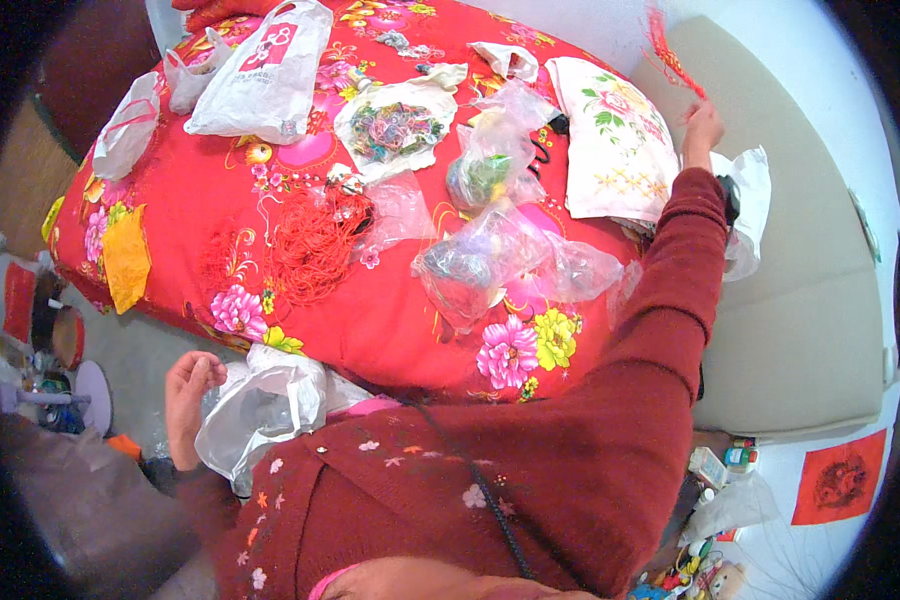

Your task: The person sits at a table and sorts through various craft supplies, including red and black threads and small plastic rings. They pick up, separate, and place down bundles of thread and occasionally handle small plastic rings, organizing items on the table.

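Note:
My right hand (703,127) is raised at the upper right, its fingers closed on a red cord tassel (673,64) that rises above them. My left hand (195,371) is at the lower left, beside an opened white plastic bag (225,442); its fingers are curled, and whether they pinch anything is unclear. A tangled heap of red cord (311,244) lies on the red floral bedcover (390,322). Multicoloured threads (397,129) rest on a white cloth or bag behind it. To their right are clear plastic bags (495,247), one holding green and yellow material.
White plastic bags (259,75) lie at the far left of the bed, an orange-yellow cloth (126,259) at its left edge. An embroidered white pillow or cloth (607,150) is near my right forearm. A beige headboard (787,300) stands at the right, bottles (740,456) below it.

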Tool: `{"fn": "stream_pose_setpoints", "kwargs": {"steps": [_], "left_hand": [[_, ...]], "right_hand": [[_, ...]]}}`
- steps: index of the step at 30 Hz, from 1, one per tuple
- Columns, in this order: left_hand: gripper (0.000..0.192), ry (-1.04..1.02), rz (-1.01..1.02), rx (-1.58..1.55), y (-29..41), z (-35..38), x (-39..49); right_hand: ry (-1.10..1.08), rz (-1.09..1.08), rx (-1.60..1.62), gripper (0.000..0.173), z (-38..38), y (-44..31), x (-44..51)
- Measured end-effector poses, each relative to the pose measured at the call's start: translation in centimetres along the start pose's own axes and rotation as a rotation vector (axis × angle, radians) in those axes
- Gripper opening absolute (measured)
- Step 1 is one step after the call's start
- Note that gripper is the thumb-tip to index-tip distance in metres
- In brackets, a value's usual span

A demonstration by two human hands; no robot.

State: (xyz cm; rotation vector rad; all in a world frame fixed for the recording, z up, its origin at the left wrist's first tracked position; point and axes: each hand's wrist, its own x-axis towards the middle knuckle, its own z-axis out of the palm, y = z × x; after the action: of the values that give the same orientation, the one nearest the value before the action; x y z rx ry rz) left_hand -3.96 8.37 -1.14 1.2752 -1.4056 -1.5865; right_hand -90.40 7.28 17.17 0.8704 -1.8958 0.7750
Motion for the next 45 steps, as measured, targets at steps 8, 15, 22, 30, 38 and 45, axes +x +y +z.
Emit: {"fn": "stream_pose_setpoints", "kwargs": {"steps": [8, 15, 22, 30, 38, 45], "left_hand": [[0.021, -0.031, -0.038, -0.037, -1.4, 0.1, 1.2], [0.021, -0.014, 0.012, 0.126, 0.0, 1.1, 1.0], [0.023, 0.096, 0.039, 0.214, -0.1, 1.1, -2.6], [0.024, 0.133, 0.017, 0.088, -1.1, -0.7, -7.5], [0.025, 0.208, -0.004, 0.084, -2.3, -2.6, -8.8], [0.025, 0.184, 0.008, 0.005, -4.4, -4.6, -8.3]], "right_hand": [[-0.263, 0.96, 0.627, 0.034, 0.5, 7.8, -14.7], [-0.206, 0.695, 0.743, 0.015, -2.9, -0.1, -15.1], [-0.737, 0.268, 1.255, 0.02, -7.5, -21.9, -17.5], [-1.092, -0.502, 1.176, 0.012, -11.4, -39.6, -30.2], [-0.849, -0.856, 0.789, 0.035, -8.3, -45.6, -36.5], [-0.967, -0.524, 0.869, 0.014, -6.8, -43.4, -35.6]]}}
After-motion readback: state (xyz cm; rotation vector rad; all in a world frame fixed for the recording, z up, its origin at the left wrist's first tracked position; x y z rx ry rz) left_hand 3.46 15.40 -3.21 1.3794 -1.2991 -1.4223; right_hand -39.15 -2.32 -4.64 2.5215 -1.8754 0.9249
